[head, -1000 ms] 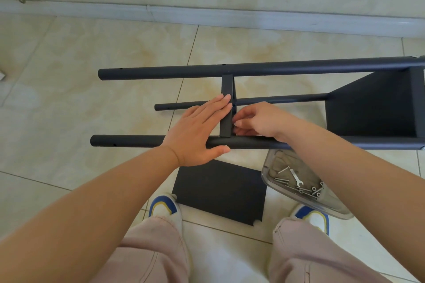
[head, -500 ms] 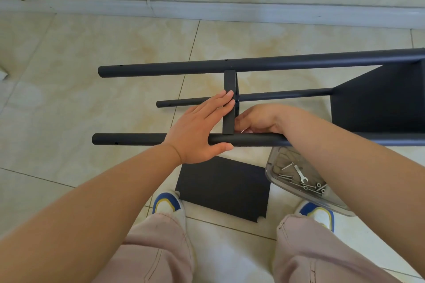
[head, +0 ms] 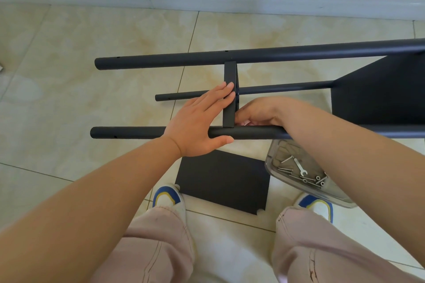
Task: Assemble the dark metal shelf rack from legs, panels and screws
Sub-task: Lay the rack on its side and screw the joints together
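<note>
The dark shelf rack lies on its side on the tiled floor. Its far leg, thin lower leg and near leg run left to right. A narrow middle panel stands edge-up between the far and near legs. My left hand presses straight fingers against that panel's left face, thumb under the near leg. My right hand is curled at the corner where the panel meets the near leg, fingertips pinching something small that is hidden. An end panel is fixed at the right.
A loose dark panel lies flat on the floor between my shoes. A clear plastic tray with several screws and a small spanner sits at my right foot. The skirting and wall run along the back.
My right hand has slid down behind the middle panel toward the near leg. My left hand keeps its place on the panel. The view has shifted slightly.
</note>
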